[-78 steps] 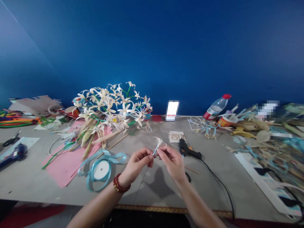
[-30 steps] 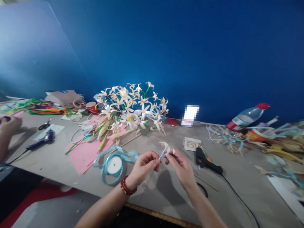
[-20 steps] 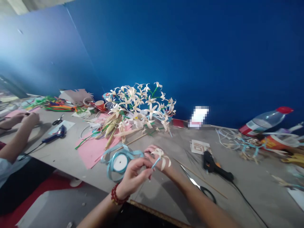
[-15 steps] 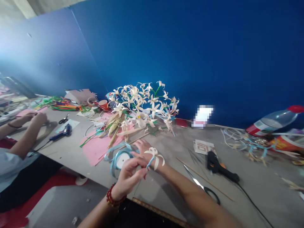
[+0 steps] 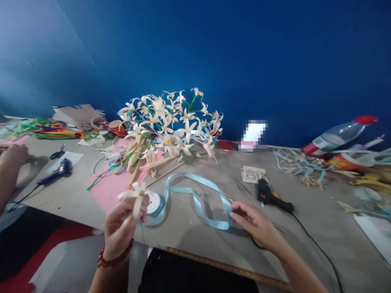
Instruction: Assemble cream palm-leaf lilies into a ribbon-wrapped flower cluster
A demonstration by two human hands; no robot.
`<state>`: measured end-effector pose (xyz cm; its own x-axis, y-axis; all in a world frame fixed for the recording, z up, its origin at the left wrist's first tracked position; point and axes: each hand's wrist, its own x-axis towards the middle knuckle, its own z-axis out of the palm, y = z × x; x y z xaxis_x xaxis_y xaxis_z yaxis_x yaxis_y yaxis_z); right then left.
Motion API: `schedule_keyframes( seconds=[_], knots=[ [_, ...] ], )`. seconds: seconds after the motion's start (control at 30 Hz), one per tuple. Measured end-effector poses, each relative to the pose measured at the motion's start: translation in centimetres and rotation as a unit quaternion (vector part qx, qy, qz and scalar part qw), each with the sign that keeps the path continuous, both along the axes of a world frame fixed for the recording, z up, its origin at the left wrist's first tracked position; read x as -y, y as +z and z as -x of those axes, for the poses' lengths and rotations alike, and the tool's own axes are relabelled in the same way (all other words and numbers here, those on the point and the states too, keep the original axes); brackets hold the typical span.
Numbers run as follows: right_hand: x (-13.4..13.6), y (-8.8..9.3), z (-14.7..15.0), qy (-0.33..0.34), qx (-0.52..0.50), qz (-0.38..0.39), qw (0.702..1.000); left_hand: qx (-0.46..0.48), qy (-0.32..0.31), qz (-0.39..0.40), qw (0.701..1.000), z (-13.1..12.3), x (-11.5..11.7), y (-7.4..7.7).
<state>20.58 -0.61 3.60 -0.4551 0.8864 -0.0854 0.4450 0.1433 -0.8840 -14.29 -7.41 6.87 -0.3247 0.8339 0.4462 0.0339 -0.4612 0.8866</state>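
My left hand (image 5: 120,228), with a red bead bracelet at the wrist, pinches a white paper-like flower (image 5: 139,196). Behind that hand lies a spool (image 5: 153,203) of light blue ribbon. From it the ribbon (image 5: 210,223) runs in loose loops over the table to my right hand (image 5: 252,221). The fingertips of my right hand close at the bend of the ribbon. Scissors (image 5: 257,243) lie under this hand, mostly hidden. A bunch of white flowers (image 5: 183,118) on green stems stands behind my hands.
A black glue gun (image 5: 271,197) with a cord lies at the right. Further right are a bottle (image 5: 339,136) and tangled cords (image 5: 291,165). Pink paper (image 5: 106,187) lies left of centre, near a blue glue gun (image 5: 58,173). A co-worker's arm (image 5: 10,167) shows at far left.
My hands have moved apart, the right one rightward to the ribbon. The flower is now upright in my left hand. Ribbon has been drawn off the spool across the table. The view has shifted rightward.
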Motion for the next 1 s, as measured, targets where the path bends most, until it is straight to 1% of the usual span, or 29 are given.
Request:
schedule_keyframes(
  seconds=[0.07, 0.1, 0.17, 0.23, 0.27, 0.3, 0.33, 0.4, 0.43, 0.5, 0.57, 0.6, 0.63, 0.7, 0.83, 0.9, 1.0],
  knots=[
    [1.2, -0.6, -0.6, 0.009, 0.029, 0.009, 0.999, 0.023, -0.016, -0.041, 0.999, 0.1, -0.8, 0.8],
    [1.4, -0.8, -0.4, 0.016, 0.057, -0.011, 0.998, 0.027, -0.011, -0.051, 0.998, 0.0, -1.0, 1.1],
    [1.3, -0.6, 0.6, 0.017, 0.133, -0.103, 0.986, 0.025, -0.008, -0.06, 0.998, -0.1, -1.2, 1.5],
    [0.4, 0.1, 2.1, -0.008, 0.199, -0.214, 0.957, 0.013, -0.007, -0.056, 0.998, -0.2, -0.9, 1.5],
    [-0.2, 0.6, 3.0, -0.02, 0.215, -0.253, 0.943, 0.007, -0.007, -0.051, 0.999, -0.2, -0.7, 1.4],
    [-1.0, 1.1, 4.2, -0.02, 0.223, -0.272, 0.936, 0.001, -0.007, -0.045, 0.999, -0.3, -0.6, 1.2],
    [-1.8, 1.4, 5.4, -0.009, 0.227, -0.275, 0.934, -0.001, -0.006, -0.04, 0.999, -0.3, -0.4, 0.9],
    [-3.5, 1.6, 8.4, 0.052, 0.258, -0.248, 0.932, 0.006, -0.004, -0.032, 0.999, -0.5, -0.3, 0.5],
    [-4.2, 1.4, 9.9, 0.07, 0.263, -0.24, 0.932, 0.013, -0.004, -0.023, 1.0, -0.6, -0.3, 0.4],
    [-5.5, 0.7, 12.8, 0.082, 0.272, -0.231, 0.931, 0.032, -0.003, -0.001, 0.999, -0.8, -0.5, 0.2],
    [-6.4, -0.2, 14.8, 0.086, 0.277, -0.22, 0.931, 0.048, 0.0, 0.024, 0.999, -1.1, -0.7, 0.1],
    [-6.7, -0.5, 15.2, 0.089, 0.274, -0.214, 0.933, 0.054, 0.0, 0.034, 0.998, -1.1, -0.8, 0.0],
    [-6.9, -0.7, 15.4, 0.094, 0.268, -0.209, 0.936, 0.058, 0.0, 0.043, 0.997, -1.2, -1.0, -0.1],
    [-7.2, -0.8, 14.7, 0.098, 0.249, -0.201, 0.943, 0.062, -0.005, 0.062, 0.996, -1.5, -1.5, -0.4],
    [-7.1, -0.7, 12.0, 0.076, 0.229, -0.174, 0.955, 0.074, -0.025, 0.095, 0.992, -2.4, -2.9, -1.2],
    [-6.6, -1.1, 11.2, 0.068, 0.234, -0.157, 0.957, 0.082, -0.038, 0.103, 0.991, -3.1, -3.8, -1.6],
    [-5.9, -2.1, 11.5, 0.063, 0.244, -0.146, 0.957, 0.088, -0.064, 0.116, 0.987, -4.2, -4.7, -2.1]
  ],
)
